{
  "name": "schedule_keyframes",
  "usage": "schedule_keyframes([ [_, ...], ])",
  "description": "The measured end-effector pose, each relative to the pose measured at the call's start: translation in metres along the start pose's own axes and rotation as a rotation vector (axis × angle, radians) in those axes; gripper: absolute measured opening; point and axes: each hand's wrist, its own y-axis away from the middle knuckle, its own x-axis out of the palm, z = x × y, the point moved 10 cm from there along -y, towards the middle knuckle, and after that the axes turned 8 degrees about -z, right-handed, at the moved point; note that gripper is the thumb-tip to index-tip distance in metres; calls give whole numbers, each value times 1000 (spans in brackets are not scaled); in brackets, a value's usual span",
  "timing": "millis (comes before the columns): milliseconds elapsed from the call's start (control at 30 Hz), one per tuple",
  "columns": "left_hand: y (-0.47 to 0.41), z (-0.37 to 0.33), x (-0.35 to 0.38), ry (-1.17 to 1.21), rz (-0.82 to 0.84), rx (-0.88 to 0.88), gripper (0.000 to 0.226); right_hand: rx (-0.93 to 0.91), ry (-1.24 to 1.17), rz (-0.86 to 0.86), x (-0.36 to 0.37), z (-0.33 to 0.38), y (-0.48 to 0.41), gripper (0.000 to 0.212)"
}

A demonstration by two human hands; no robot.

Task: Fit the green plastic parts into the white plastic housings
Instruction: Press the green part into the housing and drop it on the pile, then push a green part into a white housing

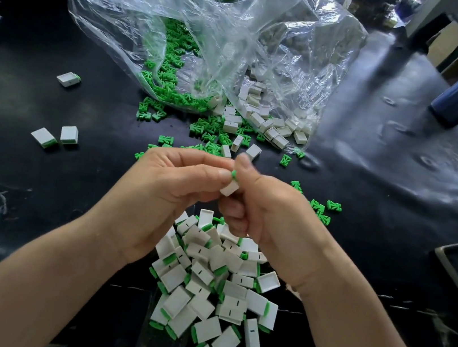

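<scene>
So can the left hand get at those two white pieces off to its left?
Probably yes: only bare table lies between the left hand and the two white pieces. But it and the right hand hold a white housing.

Bright, soft daylight from the upper right. Glares in pale streaks across the black table (402,157), glints on the clear bag (214,22). Blurs slightly at the thumb of the right hand (267,223). Bows toward the edges, softens in the far corners.
</scene>
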Motion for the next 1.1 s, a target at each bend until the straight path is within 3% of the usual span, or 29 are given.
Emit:
schedule_keyframes([
  [100,-1,4,-2,49,-9,-30,23,41,-86,39,-1,0,1,43],
  [233,-2,9,-4,53,-29,-68,29,19,46,-20,-10,-2,-1,50],
  [333,-2,6,-10,0,-72,-66,29,-24,228,-147,-24,1,-3,56],
  [433,-2,-2,-17,-149,-109,-20,28,-62,389,-320,-47,8,-4,48],
  [600,6,7,1,-408,55,-58,23,-198,805,-600,-75,24,1,30],
  [667,10,15,9,-500,117,-77,32,-236,875,-650,-79,27,-1,19],
  [733,10,14,11,-503,107,-60,36,-257,927,-670,-81,26,-7,18],
  [833,6,2,6,-390,11,-19,31,-296,1048,-660,-77,24,-18,35],
  [967,6,-6,0,-337,-58,21,25,-333,1134,-541,-64,16,-33,50],
  [1100,6,-6,-2,-317,-77,6,24,-304,1269,-442,-59,3,-42,51],
])
